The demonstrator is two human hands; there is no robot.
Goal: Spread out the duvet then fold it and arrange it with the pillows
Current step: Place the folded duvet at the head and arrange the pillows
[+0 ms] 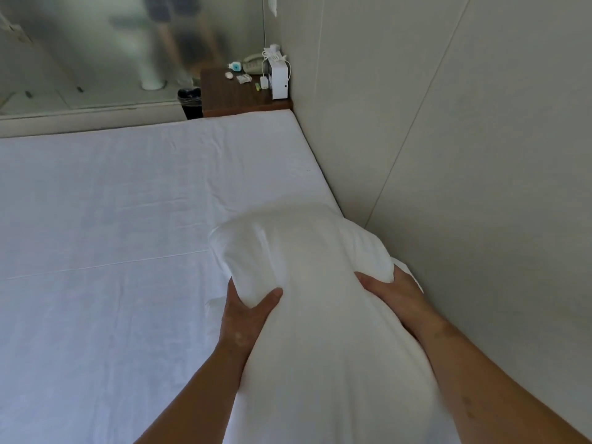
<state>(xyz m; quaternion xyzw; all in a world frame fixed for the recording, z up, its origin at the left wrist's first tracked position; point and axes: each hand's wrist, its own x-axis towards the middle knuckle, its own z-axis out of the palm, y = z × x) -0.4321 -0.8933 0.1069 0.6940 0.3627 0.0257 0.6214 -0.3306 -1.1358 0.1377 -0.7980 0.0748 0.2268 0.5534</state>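
A plump white pillow (307,283) is held lengthwise in front of me above the right side of the bed, close to the wall. My left hand (246,312) grips its left side, thumb pressed into the top and fingers hidden underneath. My right hand (394,293) grips its right side, fingers sunk into the fabric. A second piece of white bedding (368,248) shows just behind the pillow by the wall; I cannot tell whether it is another pillow. The white sheet (128,219) covers the mattress flat. No duvet is plainly visible.
Beige wall panels (464,139) run along the bed's right side. A brown bedside table (237,94) at the far corner carries a telephone, a white box, chargers and small items. A black bin (190,102) stands left of it, with frosted glass (96,49) behind.
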